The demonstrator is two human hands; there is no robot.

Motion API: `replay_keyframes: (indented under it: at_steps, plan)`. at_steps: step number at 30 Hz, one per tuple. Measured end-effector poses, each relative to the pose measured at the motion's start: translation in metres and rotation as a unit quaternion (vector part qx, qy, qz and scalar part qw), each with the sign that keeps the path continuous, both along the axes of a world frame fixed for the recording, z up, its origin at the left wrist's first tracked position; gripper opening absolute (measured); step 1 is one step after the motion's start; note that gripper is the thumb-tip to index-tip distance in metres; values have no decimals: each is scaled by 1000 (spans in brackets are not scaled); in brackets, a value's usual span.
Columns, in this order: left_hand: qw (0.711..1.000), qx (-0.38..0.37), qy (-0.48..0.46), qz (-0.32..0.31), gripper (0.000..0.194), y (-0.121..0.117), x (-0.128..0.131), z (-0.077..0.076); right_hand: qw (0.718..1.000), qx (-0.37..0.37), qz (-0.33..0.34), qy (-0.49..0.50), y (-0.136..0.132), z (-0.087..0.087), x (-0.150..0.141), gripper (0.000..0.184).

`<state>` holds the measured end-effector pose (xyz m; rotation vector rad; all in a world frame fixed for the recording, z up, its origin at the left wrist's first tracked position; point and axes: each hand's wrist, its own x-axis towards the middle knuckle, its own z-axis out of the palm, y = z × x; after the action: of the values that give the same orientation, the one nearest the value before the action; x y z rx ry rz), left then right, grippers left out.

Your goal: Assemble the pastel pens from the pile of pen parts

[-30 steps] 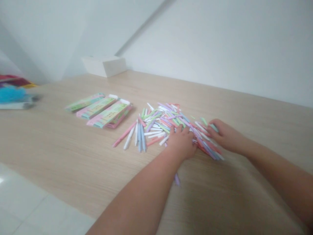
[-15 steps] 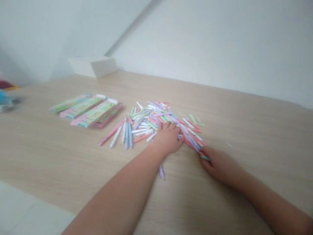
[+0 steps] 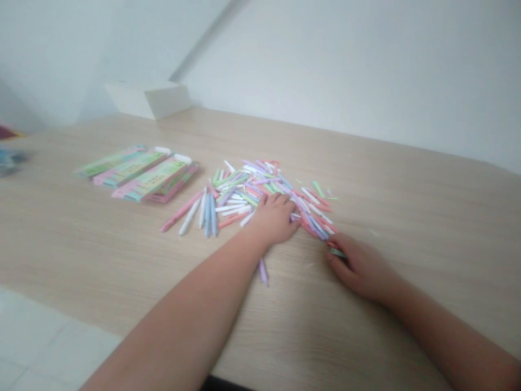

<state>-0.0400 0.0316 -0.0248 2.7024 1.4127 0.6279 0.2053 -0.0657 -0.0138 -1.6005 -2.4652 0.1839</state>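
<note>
A loose heap of slim pastel pens (image 3: 234, 208) in white, pink, purple, green and blue lies on the wooden table. My left hand (image 3: 277, 218) rests palm down over the heap's near side, fingers spread on the pens. At the heap's right end, my right hand (image 3: 358, 266) is curled with a green pen (image 3: 337, 253) between thumb and fingers; most of that pen is hidden. Reddish pen ends touch its fingertips. One purple pen (image 3: 263, 271) lies apart, partly behind my left forearm.
Left of the heap, several pastel printed boxes (image 3: 150, 176) lie side by side. A white box (image 3: 169, 100) stands at the back against the wall. Blurred blue and red items sit at the far left edge. The wooden table (image 3: 407, 184) ends at lower left above a tiled floor.
The whole view has shifted slightly, so everything sits a little higher and further left. Both hands keep about the same places on the heap.
</note>
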Motion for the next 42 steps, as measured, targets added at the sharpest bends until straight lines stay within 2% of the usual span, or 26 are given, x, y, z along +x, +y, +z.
replay_keyframes:
  at_steps: [5, 13, 15, 17, 19, 22, 27, 31, 35, 38, 42]
  plan:
    - [1000, -3, 2, 4, 40, -2, 0, 4, 997, -25, 79, -6, -6, 7, -1, 19]
    - [1000, -6, 18, -7, 40, -4, 0, 12, 993, -42, 114, 9, -4, 10, -9, 20]
    - [999, 11, 11, -30, 35, -5, 0, 18, 991, -41, 124, 13, -2, 10, -9, 21]
    - [996, 12, 5, -84, 27, -10, 2, 26, 990, -48, 130, 19, -1, 10, -7, 21]
    - [989, -22, 8, -149, 21, -18, 5, 34, 990, -57, 122, 32, 0, 9, -6, 19]
    - [983, -96, 24, -158, 21, -32, 12, 41, 991, -64, 101, 64, 0, 9, -2, 21]
    - [970, -149, 55, -184, 34, -44, 23, 35, 990, -72, 78, 89, -2, 9, 6, 41]
    - [972, -129, 61, -184, 26, -45, 29, 27, 989, -81, 63, 104, -3, 9, 12, 43]
    - [975, -108, 65, -185, 31, -45, 32, 24, 988, -54, 86, 113, 0, 4, 14, 48]
    - [976, -105, 54, -181, 35, -43, 30, 23, 988, -24, 100, 119, 3, -1, 13, 45]
    - [977, -115, 39, -173, 31, -41, 28, 20, 987, -22, 96, 129, 4, -2, 14, 33]
